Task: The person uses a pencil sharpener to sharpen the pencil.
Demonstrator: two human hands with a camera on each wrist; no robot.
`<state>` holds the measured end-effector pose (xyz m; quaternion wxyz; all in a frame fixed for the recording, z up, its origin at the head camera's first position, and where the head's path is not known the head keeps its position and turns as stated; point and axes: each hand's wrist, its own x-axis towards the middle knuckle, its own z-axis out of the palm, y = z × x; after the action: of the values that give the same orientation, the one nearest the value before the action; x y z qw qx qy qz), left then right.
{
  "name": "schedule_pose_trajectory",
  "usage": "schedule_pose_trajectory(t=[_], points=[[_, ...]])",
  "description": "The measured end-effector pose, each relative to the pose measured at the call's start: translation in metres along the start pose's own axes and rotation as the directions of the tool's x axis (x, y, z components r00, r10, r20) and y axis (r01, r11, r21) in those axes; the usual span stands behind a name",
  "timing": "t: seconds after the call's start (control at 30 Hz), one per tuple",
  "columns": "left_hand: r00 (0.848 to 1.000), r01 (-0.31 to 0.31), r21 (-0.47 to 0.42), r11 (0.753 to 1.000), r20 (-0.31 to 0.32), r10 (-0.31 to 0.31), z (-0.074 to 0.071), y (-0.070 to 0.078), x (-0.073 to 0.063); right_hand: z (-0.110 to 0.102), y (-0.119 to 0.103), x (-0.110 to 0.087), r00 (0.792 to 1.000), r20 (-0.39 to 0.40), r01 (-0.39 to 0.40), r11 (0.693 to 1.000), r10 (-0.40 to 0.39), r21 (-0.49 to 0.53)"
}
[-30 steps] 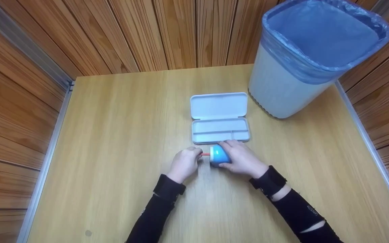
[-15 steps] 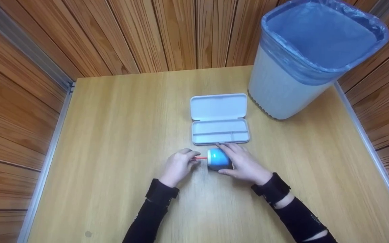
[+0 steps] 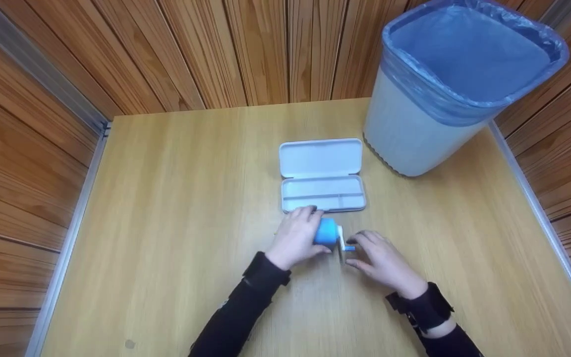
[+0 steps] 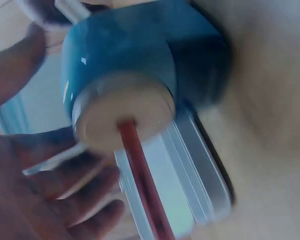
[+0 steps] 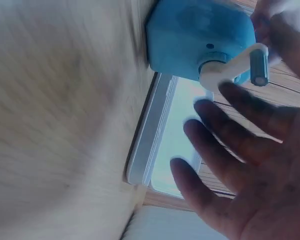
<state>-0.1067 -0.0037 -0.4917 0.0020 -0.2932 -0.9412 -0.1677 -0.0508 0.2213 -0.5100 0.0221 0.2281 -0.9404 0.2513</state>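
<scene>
A blue hand-crank pencil sharpener point(image 3: 326, 231) lies before me, just in front of the open pencil case point(image 3: 321, 159). Out of its pale round face runs a red pencil point(image 4: 145, 185), mostly hidden by my hand in the head view. My left hand point(image 3: 295, 239) reaches over the sharpener, fingers spread; the left wrist view shows a gap between fingers and body. On the opposite side, my right hand point(image 3: 385, 262) has thumb and fingers apart around the blue knob point(image 5: 259, 67) of the white crank point(image 5: 235, 65), without a visible grip.
A white bin point(image 3: 409, 124) with a blue liner point(image 3: 469, 54) stands at the back right of the wooden table point(image 3: 176, 198). Wood-panelled walls point(image 3: 246, 49) enclose the table. The case's divided tray point(image 3: 310, 186) lies close behind my left fingertips.
My left hand has left the red pencil and moved right, over the sharpener. My right hand has let go of the sharpener's body and moved right to the crank, which now shows.
</scene>
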Motion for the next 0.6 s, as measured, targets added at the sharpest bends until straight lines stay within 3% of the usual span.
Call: schedule_pose_trajectory(t=[0.2,0.6], points=[[0.996,0.017,0.161,0.987,0.088,-0.031,0.015,0.01,0.014,0.009,-0.003,-0.003,1.0,-0.024,0.009,0.999,-0.008,0.034],[0.998,-0.002,0.183,0.983,0.057,-0.009,0.025,0.009,0.016,0.016,-0.004,0.006,0.985,-0.172,-0.007,1.0,0.008,0.007]])
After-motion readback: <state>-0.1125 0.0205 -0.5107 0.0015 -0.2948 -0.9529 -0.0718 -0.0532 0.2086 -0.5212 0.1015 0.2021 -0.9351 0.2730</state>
